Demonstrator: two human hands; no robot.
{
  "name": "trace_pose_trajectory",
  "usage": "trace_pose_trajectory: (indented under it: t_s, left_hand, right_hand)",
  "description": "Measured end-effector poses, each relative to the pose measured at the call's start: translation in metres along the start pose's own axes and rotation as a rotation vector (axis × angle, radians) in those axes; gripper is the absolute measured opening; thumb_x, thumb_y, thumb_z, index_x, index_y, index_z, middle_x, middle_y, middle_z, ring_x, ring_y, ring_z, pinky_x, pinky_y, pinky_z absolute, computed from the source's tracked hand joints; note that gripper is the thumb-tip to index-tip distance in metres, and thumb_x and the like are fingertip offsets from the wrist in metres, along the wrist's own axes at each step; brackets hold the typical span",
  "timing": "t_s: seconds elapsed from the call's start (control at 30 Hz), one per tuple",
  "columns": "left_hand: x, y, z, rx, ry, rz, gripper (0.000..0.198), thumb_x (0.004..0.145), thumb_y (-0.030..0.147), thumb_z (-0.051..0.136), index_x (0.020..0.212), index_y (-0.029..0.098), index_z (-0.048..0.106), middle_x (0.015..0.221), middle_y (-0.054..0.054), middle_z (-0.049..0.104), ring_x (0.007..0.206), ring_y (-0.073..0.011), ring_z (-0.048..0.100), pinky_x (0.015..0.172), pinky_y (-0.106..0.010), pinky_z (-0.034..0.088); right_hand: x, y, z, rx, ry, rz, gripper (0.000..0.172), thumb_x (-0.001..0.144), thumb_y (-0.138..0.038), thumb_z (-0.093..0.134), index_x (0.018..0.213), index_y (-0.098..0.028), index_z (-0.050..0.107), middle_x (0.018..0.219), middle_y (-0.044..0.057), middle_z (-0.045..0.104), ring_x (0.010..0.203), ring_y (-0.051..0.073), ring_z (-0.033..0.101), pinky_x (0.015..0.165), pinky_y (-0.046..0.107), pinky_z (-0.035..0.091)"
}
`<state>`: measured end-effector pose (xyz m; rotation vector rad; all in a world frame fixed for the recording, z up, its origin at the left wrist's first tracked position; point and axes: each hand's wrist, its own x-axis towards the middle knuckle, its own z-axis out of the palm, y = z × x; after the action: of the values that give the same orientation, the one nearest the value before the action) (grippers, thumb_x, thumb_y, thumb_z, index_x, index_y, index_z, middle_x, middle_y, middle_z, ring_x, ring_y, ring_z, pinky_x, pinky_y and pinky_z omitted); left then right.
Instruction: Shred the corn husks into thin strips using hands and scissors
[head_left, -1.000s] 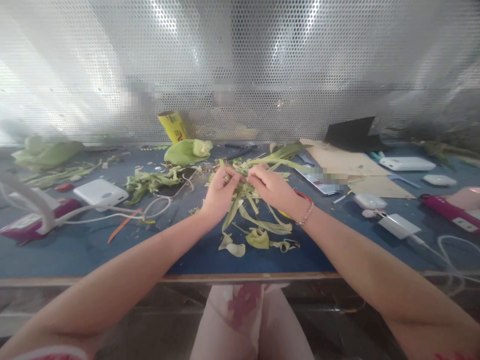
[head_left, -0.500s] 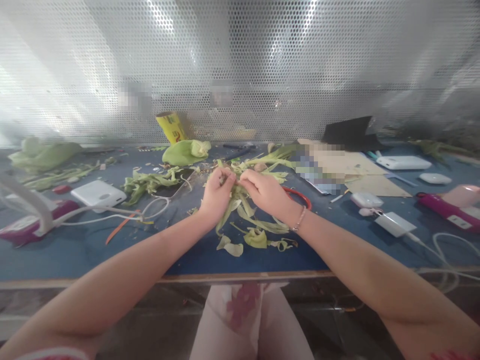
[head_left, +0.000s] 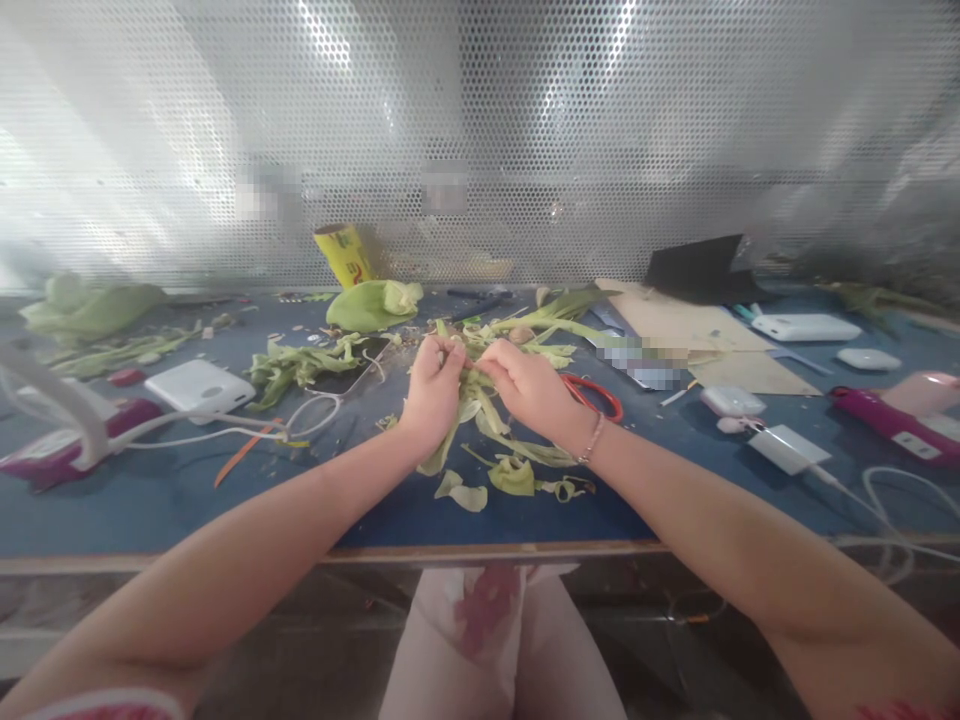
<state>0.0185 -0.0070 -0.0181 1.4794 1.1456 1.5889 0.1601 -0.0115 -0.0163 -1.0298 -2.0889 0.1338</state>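
Note:
My left hand and my right hand meet over the middle of the blue table. Both have their fingers pinched on a bunch of pale green leaf strips that hangs down between them. Loose curled strips lie on the table just below my hands. A bracelet sits on my right wrist. Red-handled scissors lie right behind my right hand, partly hidden by it.
More green leaves and a folded green bundle lie at the back left. A white box, cables and a pink device are left; chargers, cardboard and a yellow roll elsewhere. A perforated metal wall stands behind.
My hands have drawn slightly nearer and lower with the leaf strips; my right hand shifted left, showing more of the red scissors behind it.

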Motion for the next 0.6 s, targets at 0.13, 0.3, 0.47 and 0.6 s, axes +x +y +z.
trace_pose_trajectory:
  t_s: [0.13,0.3,0.47,0.6]
  left_hand:
    - [0.001,-0.002,-0.001,0.013,-0.005,-0.01,0.017,0.08,0.028,0.056,0.067,0.02,0.046,0.059,0.003,0.045,0.058,-0.0108,0.047,0.056,-0.024,0.041]
    - [0.007,-0.005,-0.001,0.003,-0.079,-0.023,0.017,0.077,0.026,0.058,0.064,0.019,0.049,0.058,0.003,0.047,0.058,-0.0107,0.048,0.058,-0.024,0.041]
    - [0.017,-0.015,-0.004,-0.032,-0.108,0.042,0.012,0.077,0.026,0.057,0.068,0.018,0.054,0.065,0.002,0.055,0.062,-0.0099,0.049,0.065,-0.024,0.041]
    - [0.023,-0.017,-0.009,0.134,-0.093,0.097,0.011,0.076,0.027,0.057,0.071,0.017,0.056,0.073,-0.001,0.062,0.07,-0.0127,0.053,0.073,-0.027,0.041]
  right_hand:
    - [-0.001,0.0,-0.001,0.025,-0.007,-0.003,0.023,0.092,-0.038,0.035,0.082,-0.021,0.048,0.057,-0.003,0.045,0.051,0.012,0.044,0.054,0.024,0.028]
    - [0.0,0.003,-0.002,0.144,-0.004,0.035,0.018,0.091,-0.037,0.039,0.085,-0.022,0.046,0.053,-0.006,0.039,0.046,0.01,0.04,0.05,0.023,0.028]
    - [0.007,0.018,0.004,0.4,-0.04,0.177,0.017,0.088,-0.04,0.043,0.092,-0.023,0.044,0.05,-0.009,0.034,0.04,0.008,0.031,0.042,0.022,0.024]
    - [0.012,0.035,0.009,0.567,-0.11,0.254,0.014,0.085,-0.035,0.048,0.087,-0.022,0.044,0.054,-0.008,0.041,0.043,0.008,0.041,0.044,0.022,0.033]
